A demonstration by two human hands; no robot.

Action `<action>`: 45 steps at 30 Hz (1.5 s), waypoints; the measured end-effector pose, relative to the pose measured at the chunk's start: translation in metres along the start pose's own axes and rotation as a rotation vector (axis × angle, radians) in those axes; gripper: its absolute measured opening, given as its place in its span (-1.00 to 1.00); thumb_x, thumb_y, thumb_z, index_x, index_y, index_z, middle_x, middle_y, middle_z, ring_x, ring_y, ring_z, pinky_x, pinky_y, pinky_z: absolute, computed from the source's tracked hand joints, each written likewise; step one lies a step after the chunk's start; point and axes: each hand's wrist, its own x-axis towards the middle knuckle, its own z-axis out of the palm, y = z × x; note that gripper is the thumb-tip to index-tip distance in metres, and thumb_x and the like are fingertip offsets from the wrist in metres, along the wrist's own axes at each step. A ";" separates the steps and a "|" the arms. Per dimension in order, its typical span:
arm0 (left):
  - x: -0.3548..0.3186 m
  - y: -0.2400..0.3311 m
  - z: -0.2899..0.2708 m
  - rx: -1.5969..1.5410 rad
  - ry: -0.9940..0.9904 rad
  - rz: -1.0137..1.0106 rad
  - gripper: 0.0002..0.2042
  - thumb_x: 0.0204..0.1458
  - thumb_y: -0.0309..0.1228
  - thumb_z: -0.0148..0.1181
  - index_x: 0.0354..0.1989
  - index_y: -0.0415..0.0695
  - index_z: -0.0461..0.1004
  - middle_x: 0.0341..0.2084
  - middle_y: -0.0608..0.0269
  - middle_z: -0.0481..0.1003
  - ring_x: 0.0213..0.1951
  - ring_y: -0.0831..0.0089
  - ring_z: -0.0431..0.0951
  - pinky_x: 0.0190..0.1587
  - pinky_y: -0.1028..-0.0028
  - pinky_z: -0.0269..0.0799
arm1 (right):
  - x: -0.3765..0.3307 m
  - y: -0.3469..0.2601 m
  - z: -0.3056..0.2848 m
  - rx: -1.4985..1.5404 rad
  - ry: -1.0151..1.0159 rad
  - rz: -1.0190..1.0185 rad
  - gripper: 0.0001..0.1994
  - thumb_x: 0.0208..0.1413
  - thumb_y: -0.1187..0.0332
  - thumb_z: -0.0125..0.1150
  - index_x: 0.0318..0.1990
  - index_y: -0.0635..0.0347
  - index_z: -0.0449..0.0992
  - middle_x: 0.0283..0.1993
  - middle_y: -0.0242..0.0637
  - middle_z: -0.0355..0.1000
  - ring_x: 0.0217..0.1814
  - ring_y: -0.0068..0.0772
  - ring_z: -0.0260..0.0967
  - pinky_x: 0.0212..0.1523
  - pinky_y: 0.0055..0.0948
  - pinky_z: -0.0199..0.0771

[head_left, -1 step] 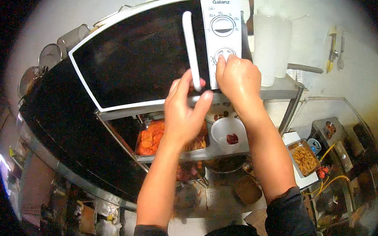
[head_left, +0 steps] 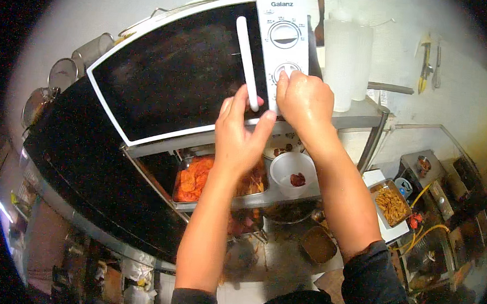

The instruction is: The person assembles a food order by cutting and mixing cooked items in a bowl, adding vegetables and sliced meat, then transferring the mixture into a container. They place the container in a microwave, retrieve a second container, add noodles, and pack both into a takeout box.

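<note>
A white microwave oven (head_left: pixel 164 132) with a dark door stands on a metal shelf, its door shut. My left hand (head_left: pixel 240 135) is at the lower end of the white door handle (head_left: pixel 246 63). Its fingers curl loosely behind the handle, with a fingertip showing past it, while the thumb sticks out to the right. On the control panel, my right hand (head_left: pixel 305 100) pinches the lower dial knob (head_left: pixel 287 70); the hand covers part of that dial. Above it, the upper dial (head_left: pixel 284 35) is untouched.
Below the microwave, a metal tray (head_left: pixel 183 202) holds orange-red food, beside a white tub (head_left: pixel 279 168) with a dark red piece inside. Tall translucent containers (head_left: pixel 339 63) stand right of the microwave. Farther right sits a tray of yellowish-brown food (head_left: pixel 392 204). Wire strainers (head_left: pixel 64 73) hang at left.
My left hand has shifted slightly up and right against the handle. My right hand stays on the lower knob. The view has moved a little.
</note>
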 end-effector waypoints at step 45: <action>-0.526 -0.004 0.082 -0.207 -0.234 -1.431 -0.41 0.17 -0.25 0.27 0.28 -0.20 0.17 0.18 -0.01 0.35 0.07 0.23 0.50 0.11 0.24 0.46 | -0.488 0.282 0.009 0.538 -1.323 0.769 -0.73 0.08 0.26 0.34 -0.20 0.30 0.55 -0.33 -0.09 0.57 -0.35 -0.30 0.55 -0.33 -0.30 0.55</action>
